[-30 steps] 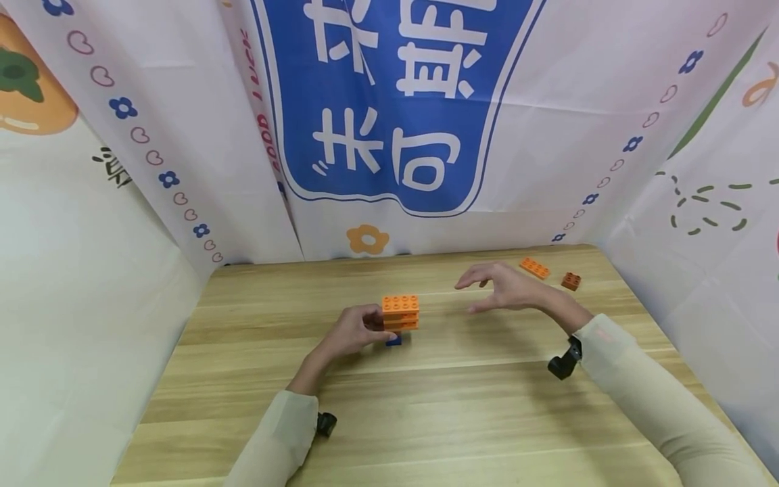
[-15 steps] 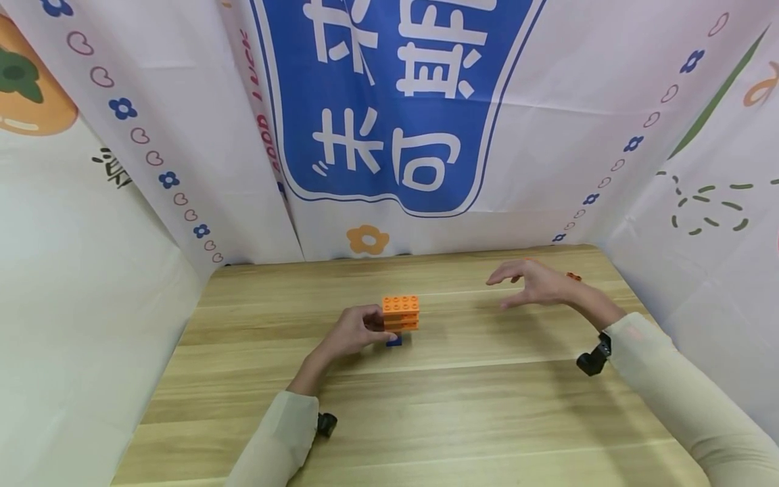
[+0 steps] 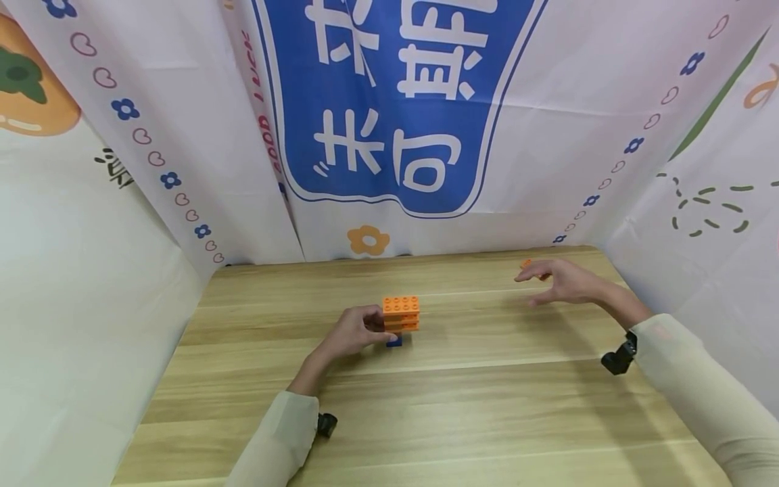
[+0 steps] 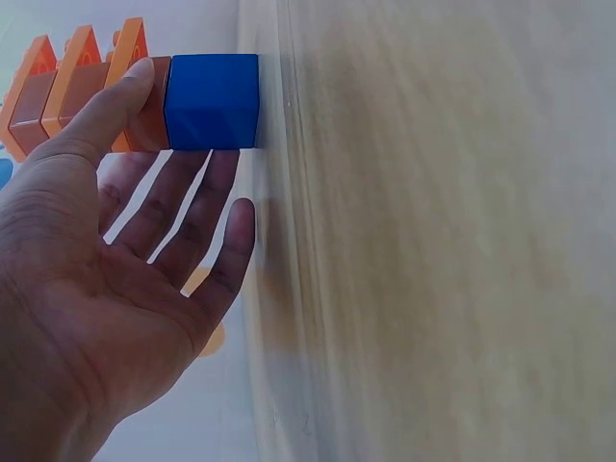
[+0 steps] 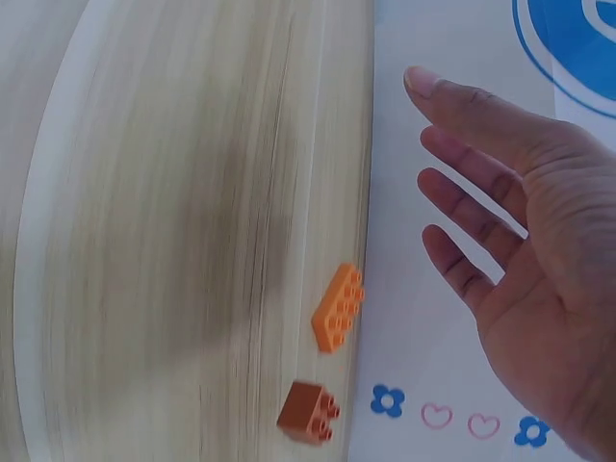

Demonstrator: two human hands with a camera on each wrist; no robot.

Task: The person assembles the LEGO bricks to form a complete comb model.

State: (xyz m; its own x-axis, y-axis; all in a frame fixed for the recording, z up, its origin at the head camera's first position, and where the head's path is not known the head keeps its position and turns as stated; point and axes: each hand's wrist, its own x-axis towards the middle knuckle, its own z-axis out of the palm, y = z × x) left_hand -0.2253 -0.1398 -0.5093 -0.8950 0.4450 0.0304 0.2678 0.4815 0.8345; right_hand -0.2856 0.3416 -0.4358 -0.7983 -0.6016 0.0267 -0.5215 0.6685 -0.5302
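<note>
A tower of toy building bricks (image 3: 401,306) stands upright on the table, orange plates alternating with brown bricks above a blue block (image 4: 214,102). My left hand (image 3: 351,330) grips it from the left, thumb on the near side and fingers behind. Over the far right of the table, my right hand (image 3: 567,281) hovers with fingers spread and nothing in them. Close by lies a loose orange plate (image 5: 339,308), partly covered by that hand in the head view. Beside it sits a small brown brick (image 5: 306,412), visible in the right wrist view but hidden in the head view.
The wooden table (image 3: 462,406) is enclosed by printed white cloth at the back (image 3: 535,169) and on both sides. Its back edge runs just behind the loose bricks.
My right hand has moved rightward, away from the tower to the loose pieces, and now covers the brown brick in the head view. The left hand and tower have stayed put.
</note>
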